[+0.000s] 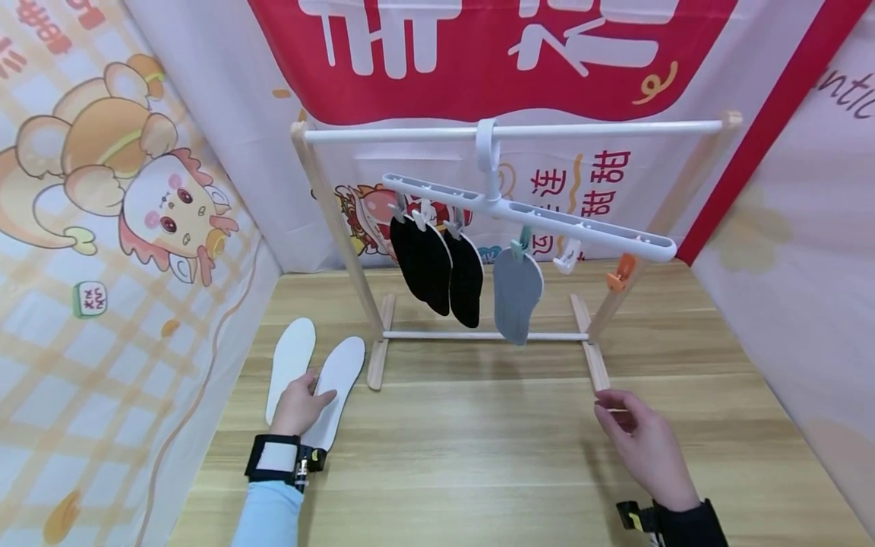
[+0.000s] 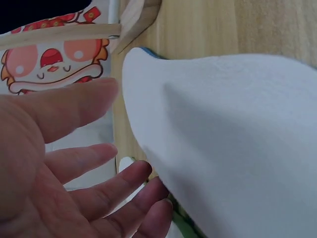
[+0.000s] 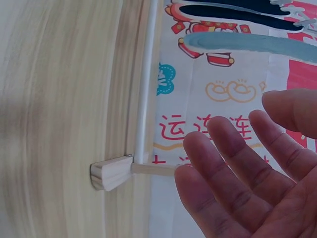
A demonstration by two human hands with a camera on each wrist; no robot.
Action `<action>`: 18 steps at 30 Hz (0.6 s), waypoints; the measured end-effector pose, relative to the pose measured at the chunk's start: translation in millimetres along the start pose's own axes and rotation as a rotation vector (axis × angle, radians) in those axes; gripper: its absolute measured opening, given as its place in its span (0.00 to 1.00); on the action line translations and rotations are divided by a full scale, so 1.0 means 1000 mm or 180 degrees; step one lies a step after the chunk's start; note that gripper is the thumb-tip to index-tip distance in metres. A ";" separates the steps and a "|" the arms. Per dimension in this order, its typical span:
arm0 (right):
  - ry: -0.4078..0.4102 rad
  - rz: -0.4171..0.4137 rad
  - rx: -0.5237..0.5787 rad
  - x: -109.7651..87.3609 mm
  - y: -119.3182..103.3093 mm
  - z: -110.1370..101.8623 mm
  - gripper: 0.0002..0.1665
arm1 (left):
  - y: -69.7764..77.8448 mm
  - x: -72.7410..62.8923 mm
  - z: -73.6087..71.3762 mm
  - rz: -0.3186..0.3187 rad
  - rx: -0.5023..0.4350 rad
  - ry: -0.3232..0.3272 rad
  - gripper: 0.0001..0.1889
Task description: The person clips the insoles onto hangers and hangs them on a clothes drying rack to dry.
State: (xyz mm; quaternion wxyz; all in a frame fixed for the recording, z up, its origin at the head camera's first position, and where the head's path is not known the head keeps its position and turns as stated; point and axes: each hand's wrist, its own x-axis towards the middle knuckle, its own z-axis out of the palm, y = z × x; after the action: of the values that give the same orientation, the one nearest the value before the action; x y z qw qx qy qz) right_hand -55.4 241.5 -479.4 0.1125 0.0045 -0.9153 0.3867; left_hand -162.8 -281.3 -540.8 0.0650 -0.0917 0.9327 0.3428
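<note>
Two white insoles lie on the wooden floor at the left, the outer insole [image 1: 292,353] and the inner insole [image 1: 344,366]. My left hand [image 1: 299,404] is over the gap between them, its fingers apart and fingertips right at the inner insole's edge. Clipped under a pale hanger [image 1: 581,225] are black insoles [image 1: 418,262] and a grey insole [image 1: 516,292]. A white clip [image 1: 567,255] and an orange clip [image 1: 620,273] on it hold nothing. My right hand [image 1: 645,444], fingers loosely bent and holding nothing, hovers near the rack's right foot.
The hanger hooks over the white top bar [image 1: 601,130] of a wooden rack, whose right foot [image 1: 593,363] stands on the floor [image 1: 465,456]. Printed cloth walls enclose the left, back and right sides.
</note>
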 end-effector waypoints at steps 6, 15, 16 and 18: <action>0.0038 -0.0085 0.0043 -0.001 -0.012 -0.002 0.12 | 0.006 0.007 0.013 0.0082 0.0566 0.0139 0.37; 0.0147 -0.0332 0.0103 0.008 -0.029 -0.005 0.11 | 0.010 0.007 0.016 -0.0046 0.0349 0.0147 0.41; 0.0160 -0.0380 0.0127 0.009 -0.031 -0.005 0.11 | 0.010 0.006 0.015 -0.0037 0.0271 0.0172 0.40; 0.0178 -0.0453 0.0185 0.012 -0.035 -0.006 0.12 | 0.011 0.003 0.012 -0.0040 0.0074 0.0268 0.36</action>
State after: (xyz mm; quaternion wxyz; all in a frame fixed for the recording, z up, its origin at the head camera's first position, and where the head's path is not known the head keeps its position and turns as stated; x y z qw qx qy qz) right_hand -63.0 222.5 -447.7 0.1650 0.0620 -0.8976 0.4041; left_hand -167.7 -266.0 -543.3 0.0289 -0.1112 0.9379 0.3273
